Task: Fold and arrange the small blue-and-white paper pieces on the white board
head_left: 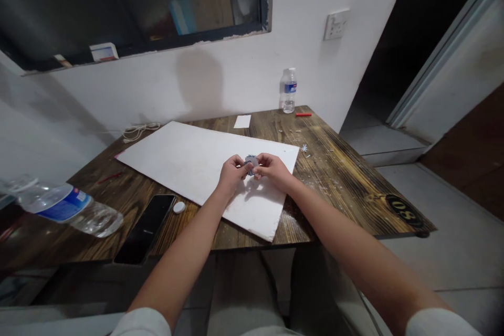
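Note:
Between my two hands is a small grey, flat-sided piece point(251, 160) with darker parts along its edge; its exact kind is too small to make out. My left hand point(233, 170) pinches it from the left, thumb on the near side. From the right, my right hand point(271, 168) grips it with thumb and fingers. Both hands are raised a little over the right part of a white board point(185, 155), and their shadow falls on it. Part of the piece is hidden behind my fingers.
A wooden table point(331, 189) bears a black phone point(145, 228), a white cap point(179, 207), a large bottle lying down point(74, 207), and an upright small bottle point(289, 92). A red stick point(303, 114), a white card point(242, 121) and a cord point(139, 130) lie farther back.

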### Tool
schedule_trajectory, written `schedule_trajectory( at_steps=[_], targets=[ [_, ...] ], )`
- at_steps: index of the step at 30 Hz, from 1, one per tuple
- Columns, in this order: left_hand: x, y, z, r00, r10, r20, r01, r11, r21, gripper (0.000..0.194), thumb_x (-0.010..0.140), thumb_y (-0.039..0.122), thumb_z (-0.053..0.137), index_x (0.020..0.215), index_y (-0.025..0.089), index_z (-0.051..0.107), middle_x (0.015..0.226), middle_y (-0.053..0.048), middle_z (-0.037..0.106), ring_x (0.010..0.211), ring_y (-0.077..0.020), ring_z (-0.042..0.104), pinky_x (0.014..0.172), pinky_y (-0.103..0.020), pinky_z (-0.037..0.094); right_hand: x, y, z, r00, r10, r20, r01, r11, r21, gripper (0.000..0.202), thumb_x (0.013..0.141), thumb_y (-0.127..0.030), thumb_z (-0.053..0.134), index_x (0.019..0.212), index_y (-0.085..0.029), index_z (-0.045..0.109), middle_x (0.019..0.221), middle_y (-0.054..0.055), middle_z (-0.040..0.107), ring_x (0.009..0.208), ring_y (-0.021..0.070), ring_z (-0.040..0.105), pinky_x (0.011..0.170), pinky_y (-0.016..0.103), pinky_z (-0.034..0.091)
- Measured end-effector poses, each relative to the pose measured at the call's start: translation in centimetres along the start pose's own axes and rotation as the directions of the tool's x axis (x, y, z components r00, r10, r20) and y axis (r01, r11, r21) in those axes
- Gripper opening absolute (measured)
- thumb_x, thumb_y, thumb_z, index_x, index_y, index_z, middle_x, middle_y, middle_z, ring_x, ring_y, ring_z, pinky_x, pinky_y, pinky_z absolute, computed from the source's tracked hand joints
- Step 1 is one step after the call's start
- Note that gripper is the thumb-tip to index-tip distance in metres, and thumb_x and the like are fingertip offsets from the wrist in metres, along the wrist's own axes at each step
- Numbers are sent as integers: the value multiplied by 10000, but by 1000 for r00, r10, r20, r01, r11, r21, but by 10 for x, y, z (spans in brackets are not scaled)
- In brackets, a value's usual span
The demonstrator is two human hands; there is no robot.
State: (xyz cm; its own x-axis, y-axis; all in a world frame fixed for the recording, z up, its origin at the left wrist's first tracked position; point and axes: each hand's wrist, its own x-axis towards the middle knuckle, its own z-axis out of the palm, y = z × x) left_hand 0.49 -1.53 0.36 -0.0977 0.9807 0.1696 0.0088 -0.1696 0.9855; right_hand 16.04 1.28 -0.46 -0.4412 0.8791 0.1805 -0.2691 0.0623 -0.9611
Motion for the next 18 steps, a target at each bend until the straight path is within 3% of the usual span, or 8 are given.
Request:
schedule_trajectory(
  at_steps=[4, 8, 11, 14, 18],
  targets=[
    [1, -1, 1, 999, -34, 21, 35, 999, -22, 560, 524, 510, 872, 657, 185, 435, 483, 83, 470, 377, -54, 423, 391, -181, 262, 0, 3, -1, 999, -2, 37, 6, 993, -116, 369, 548, -412, 840, 717, -174, 614, 589, -33, 620, 481, 117, 554, 488, 244, 426],
    [4, -3, 2, 999, -34, 25, 36, 995, -90, 586, 520, 551, 865, 813, 172, 526, 655, 51, 569, 408, -53, 484, 405, -193, 349, 2, 5, -4, 1000, -1, -9, -1, 983, -184, 309, 624, -426, 778, 710, -162, 642, 547, -15, 605, 477, 124, 544, 499, 255, 431],
    [5, -4, 1, 999, -35, 25, 37, 998, -53, 626, 591, 566, 829, 1023, 170, 608, 811, -4, 625, 551, -78, 578, 455, -189, 414, 5, 5, -7, 995, -27, -92, 17, 994, -108, 361, 613, -394, 779, 852, -176, 618, 565, -35, 617, 478, 125, 561, 504, 251, 448],
    [5, -5, 0, 991, -108, 82, 106, 994, 26, 690, 666, 646, 739, 1153, 169, 630, 842, -49, 653, 607, -104, 595, 407, -177, 376, 7, 5, -9, 987, -26, -159, 28, 1000, 9, 514, 600, -396, 782, 1005, -220, 519, 618, -61, 649, 481, 133, 596, 507, 253, 477],
    [2, -6, 2, 971, -173, 163, 164, 984, 69, 676, 728, 682, 659, 1135, 142, 655, 721, -66, 662, 607, -133, 613, 406, -178, 383, 6, 7, -7, 992, -19, -126, 20, 1000, 10, 432, 621, -474, 766, 837, -210, 500, 585, -50, 629, 485, 128, 595, 501, 243, 473]
  ],
)
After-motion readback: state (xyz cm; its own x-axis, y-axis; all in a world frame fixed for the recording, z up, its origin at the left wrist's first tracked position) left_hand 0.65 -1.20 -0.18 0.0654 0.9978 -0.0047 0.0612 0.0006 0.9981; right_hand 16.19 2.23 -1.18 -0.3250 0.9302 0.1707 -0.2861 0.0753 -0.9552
